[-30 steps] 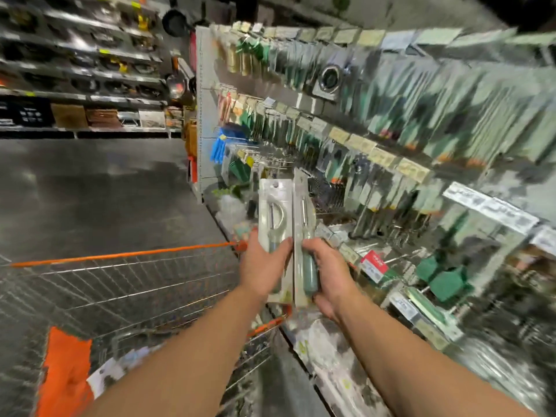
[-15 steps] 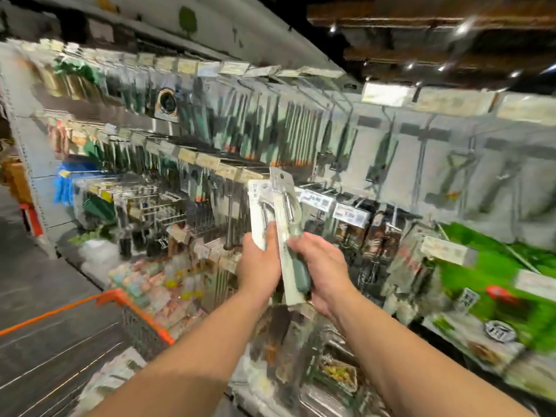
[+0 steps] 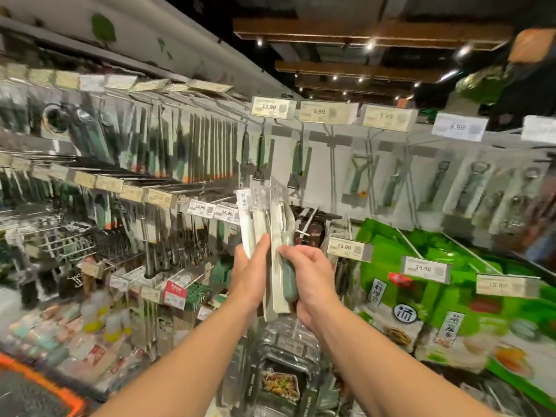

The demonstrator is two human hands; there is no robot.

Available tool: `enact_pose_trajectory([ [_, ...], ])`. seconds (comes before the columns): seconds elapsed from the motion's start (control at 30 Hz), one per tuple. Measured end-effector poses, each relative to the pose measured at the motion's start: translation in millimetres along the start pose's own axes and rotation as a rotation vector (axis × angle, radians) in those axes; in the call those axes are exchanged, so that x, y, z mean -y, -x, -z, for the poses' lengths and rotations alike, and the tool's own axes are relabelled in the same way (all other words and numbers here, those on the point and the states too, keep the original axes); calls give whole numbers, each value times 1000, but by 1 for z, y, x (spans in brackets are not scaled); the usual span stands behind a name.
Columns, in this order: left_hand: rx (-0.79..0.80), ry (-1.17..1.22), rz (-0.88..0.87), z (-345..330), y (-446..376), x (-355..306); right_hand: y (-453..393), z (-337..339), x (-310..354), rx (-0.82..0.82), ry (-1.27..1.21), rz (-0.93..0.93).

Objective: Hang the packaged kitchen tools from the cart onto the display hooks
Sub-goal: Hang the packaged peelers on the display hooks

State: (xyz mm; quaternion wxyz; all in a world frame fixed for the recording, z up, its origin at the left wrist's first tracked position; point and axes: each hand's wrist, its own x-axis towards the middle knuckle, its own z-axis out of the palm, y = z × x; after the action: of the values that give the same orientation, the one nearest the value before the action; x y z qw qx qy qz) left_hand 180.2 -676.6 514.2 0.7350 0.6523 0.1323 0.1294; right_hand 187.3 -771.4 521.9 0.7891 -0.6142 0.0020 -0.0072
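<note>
L hand (image 3: 252,270) is gripping pale packs (image 3: 255,212), R hand (image 3: 311,273) is pinching peeler pack (image 3: 281,236), both upright before hooks (image 3: 307,227).

The left hand (image 3: 251,272) covers the lower part of the rear packs (image 3: 252,218), so their count cannot be told. The right hand (image 3: 313,275) hides part of the front pack (image 3: 278,236). Hanging tools at far left (image 3: 90,139) are smeared by blur. The cart's orange rim (image 3: 45,383) is cut off at the bottom-left corner. The farthest price tags (image 3: 459,125) are barely readable.
</note>
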Motion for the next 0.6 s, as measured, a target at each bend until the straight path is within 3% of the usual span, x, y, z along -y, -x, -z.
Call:
enact_pose_trajectory([
  [0.2,66,85,-4,-13,-11,1,-5,18,16,30,-90,-40],
  [0.4,-66,13,-53,-33,-2,-9,-2,25,27,44,-128,-38],
  [0.6,68,6,-76,-51,3,-16,-2,52,45,9,-202,-67],
])
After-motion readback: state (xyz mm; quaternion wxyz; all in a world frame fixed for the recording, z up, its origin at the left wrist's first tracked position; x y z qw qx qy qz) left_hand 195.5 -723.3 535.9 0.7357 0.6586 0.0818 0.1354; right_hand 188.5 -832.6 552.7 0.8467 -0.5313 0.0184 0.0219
